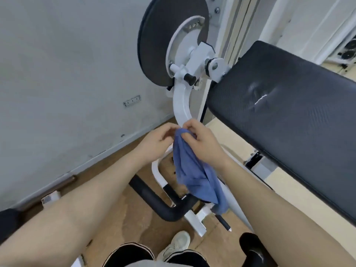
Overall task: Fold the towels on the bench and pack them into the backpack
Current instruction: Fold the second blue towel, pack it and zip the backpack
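Note:
A blue towel [194,170] hangs crumpled in mid-air in front of me, over the machine's frame. My left hand [156,143] pinches its top edge from the left. My right hand [204,143] grips the same top edge from the right, fingers curled into the cloth. The two hands are almost touching. The black padded bench [285,112] stretches from centre to the right edge, with nothing lying on its visible part. No backpack is in view.
A white gym machine arm [182,105] with a black weight disc [163,39] stands just beyond my hands. Black foam-covered bars [159,201] and white frame tubes lie low in front of my shoe [178,245]. A grey wall [67,74] closes the left side.

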A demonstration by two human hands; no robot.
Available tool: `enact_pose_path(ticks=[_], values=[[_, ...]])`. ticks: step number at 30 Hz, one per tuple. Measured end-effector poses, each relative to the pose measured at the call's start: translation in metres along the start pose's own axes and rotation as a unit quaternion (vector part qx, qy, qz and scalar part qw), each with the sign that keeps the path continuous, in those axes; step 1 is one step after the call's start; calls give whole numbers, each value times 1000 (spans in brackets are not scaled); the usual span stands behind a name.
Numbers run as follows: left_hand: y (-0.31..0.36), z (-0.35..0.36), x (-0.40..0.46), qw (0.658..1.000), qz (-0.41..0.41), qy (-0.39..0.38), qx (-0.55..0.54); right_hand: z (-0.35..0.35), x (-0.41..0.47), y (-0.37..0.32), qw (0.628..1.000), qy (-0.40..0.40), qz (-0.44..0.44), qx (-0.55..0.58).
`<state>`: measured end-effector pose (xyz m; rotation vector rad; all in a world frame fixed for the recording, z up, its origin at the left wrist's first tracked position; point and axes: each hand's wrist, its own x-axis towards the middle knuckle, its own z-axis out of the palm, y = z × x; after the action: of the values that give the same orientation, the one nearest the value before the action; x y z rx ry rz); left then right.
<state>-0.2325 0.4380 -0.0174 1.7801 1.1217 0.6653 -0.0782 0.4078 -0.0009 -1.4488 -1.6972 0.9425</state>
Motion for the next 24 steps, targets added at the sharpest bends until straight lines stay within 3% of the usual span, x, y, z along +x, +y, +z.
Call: enact_pose_path(ticks=[5,9,11,17,20,24], values=[[9,-61,-91,991,-62,68,-100,56,0,-57,990,-105,-55,70],[12,-90,-188,985,-90,122,-85,105,-28,-123,970,-186,-107,114],[16,-99,-234,973,-98,198,-63,133,-49,-161,956,-222,-150,120],[18,-104,-389,895,-96,428,-84,221,-128,-225,911,-334,-168,175],[12,-98,-460,857,-126,493,-83,266,-173,-242,889,-381,-155,198],[-5,-95,-548,800,-208,562,-4,328,-219,-263,878,-418,-174,154]])
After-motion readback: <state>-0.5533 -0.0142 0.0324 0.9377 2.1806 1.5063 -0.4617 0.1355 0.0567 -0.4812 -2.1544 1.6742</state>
